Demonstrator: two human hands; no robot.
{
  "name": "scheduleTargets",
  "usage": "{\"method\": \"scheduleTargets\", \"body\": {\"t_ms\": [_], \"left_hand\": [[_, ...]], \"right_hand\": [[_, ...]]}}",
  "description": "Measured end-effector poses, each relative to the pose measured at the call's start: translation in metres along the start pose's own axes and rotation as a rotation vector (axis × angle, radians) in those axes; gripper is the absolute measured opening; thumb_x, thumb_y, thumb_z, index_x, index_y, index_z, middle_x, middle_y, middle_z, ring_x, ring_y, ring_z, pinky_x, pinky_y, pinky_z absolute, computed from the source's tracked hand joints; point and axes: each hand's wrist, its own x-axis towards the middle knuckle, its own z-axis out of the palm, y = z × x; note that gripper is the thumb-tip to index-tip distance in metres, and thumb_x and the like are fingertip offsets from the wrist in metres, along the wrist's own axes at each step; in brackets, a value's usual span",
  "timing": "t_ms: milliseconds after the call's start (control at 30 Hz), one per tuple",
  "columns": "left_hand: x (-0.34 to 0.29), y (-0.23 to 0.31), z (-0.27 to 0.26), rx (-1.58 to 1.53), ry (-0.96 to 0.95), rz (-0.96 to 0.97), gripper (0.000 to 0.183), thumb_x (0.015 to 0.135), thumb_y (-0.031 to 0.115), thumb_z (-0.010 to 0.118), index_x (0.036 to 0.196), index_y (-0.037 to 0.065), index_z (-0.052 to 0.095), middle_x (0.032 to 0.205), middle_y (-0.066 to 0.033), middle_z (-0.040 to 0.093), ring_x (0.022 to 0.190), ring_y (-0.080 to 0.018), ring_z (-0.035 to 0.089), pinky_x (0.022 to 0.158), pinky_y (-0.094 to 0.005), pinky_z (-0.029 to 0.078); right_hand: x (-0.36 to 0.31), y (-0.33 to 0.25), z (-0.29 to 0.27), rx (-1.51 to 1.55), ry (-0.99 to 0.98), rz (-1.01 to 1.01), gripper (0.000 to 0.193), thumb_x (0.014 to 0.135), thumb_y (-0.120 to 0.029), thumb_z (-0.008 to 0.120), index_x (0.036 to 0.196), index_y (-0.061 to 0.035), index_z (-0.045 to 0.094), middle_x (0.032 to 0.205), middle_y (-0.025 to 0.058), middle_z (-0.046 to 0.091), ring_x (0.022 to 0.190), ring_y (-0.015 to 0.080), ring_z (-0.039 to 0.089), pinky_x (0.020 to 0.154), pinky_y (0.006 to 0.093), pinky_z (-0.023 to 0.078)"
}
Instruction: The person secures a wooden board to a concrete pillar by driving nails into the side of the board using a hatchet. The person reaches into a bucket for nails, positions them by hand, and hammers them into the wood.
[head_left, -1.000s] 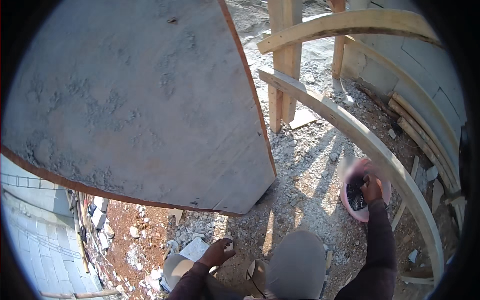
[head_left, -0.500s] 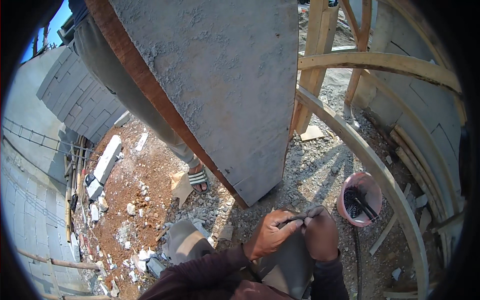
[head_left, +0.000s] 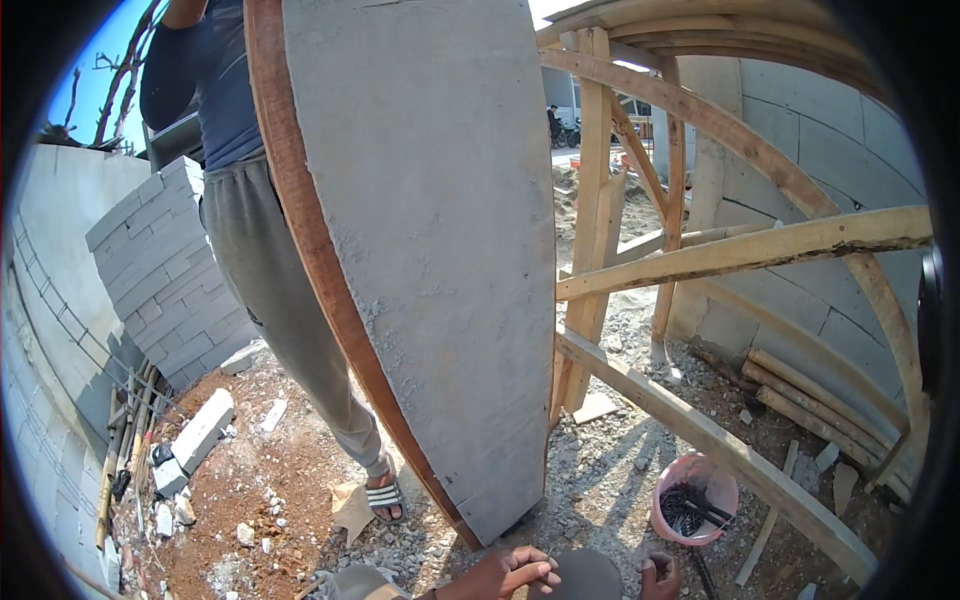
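At the lower edge, my left hand [head_left: 517, 573] is closed, thumb against curled fingers. A thin sliver shows at its fingertips, too small to name. My right hand [head_left: 660, 577], cut by the lower edge, has curled fingers; what they hold, if anything, is hidden. The two hands are apart, with my knee [head_left: 580, 577] between them. Close beyond them rises a tall grey panel [head_left: 440, 250] with a reddish-brown wooden edge [head_left: 310, 230]. To the right of my right hand, a pink bucket [head_left: 663, 520] holds dark thin pieces and black handles [head_left: 708, 510].
Left of the panel stands a person in grey trousers [head_left: 270, 270] and a striped sandal [head_left: 384, 497]. Wooden beams [head_left: 720, 440] cross the right side, near stacked poles [head_left: 810, 400]. Broken blocks [head_left: 203, 430] and rubble lie left, before stacked grey blocks [head_left: 170, 270].
The view has tilted up, so the hands sit lower in it. My hands, together before around a thin dark thing, have moved apart.
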Motion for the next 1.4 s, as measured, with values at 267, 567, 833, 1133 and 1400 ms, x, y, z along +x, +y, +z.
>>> {"method": "scheduleTargets", "body": {"t_ms": [267,567,833,1133,1400], "left_hand": [[-0.008,0.047,-0.042,-0.702,0.163,0.312,0.025,0.099,0.02,0.054,0.117,0.002,0.054,0.101,-0.0037,0.054,0.093,-0.0133,0.054,0.086,-0.0308,0.045],[-0.017,0.12,-0.033,-0.865,0.209,0.513,0.02,0.098,0.024,0.055,0.111,0.009,0.054,0.091,0.0012,0.056,0.085,-0.011,0.057,0.081,-0.0286,0.05],[-0.017,0.151,-0.044,-0.979,0.136,0.731,0.018,0.097,0.025,0.058,0.111,0.013,0.055,0.091,0.0026,0.058,0.085,-0.0099,0.058,0.079,-0.0288,0.05],[-0.018,0.167,-0.052,-1.011,0.017,0.828,0.015,0.098,0.023,0.056,0.11,0.013,0.057,0.092,0.0031,0.06,0.087,-0.0117,0.059,0.081,-0.0311,0.049],[-0.019,0.171,-0.052,-0.975,0.024,0.829,0.015,0.099,0.028,0.054,0.105,0.014,0.057,0.088,0.0037,0.056,0.083,-0.0093,0.055,0.079,-0.0286,0.047]], "right_hand": [[-0.018,0.17,-0.047,-1.276,-0.084,0.351,0.071,0.086,-0.04,0.061,0.145,-0.0129,0.034,0.143,0.026,0.04,0.13,0.0344,0.043,0.108,0.0412,0.035],[-0.074,0.156,-0.076,-0.932,0.006,0.113,0.056,0.092,-0.024,0.054,0.141,-0.0007,0.04,0.142,0.0246,0.043,0.132,0.0326,0.041,0.108,0.0398,0.034],[-0.025,-0.012,0.005,-0.04,-0.029,-0.416,0.036,0.098,-0.019,0.051,0.125,0.0046,0.047,0.081,0.0038,0.057,0.066,0.0093,0.052,0.061,0.024,0.044],[-0.018,-0.149,0.113,0.145,-0.426,-0.754,0.048,0.1,-0.033,0.05,0.126,0.0067,0.046,0.075,0.0024,0.051,0.061,0.0088,0.048,0.055,0.0234,0.041],[-0.015,-0.163,0.183,0.164,-0.505,-0.905,0.046,0.099,-0.034,0.052,0.118,0.0081,0.05,0.064,0.0052,0.051,0.055,0.0123,0.049,0.052,0.0272,0.041]]}}
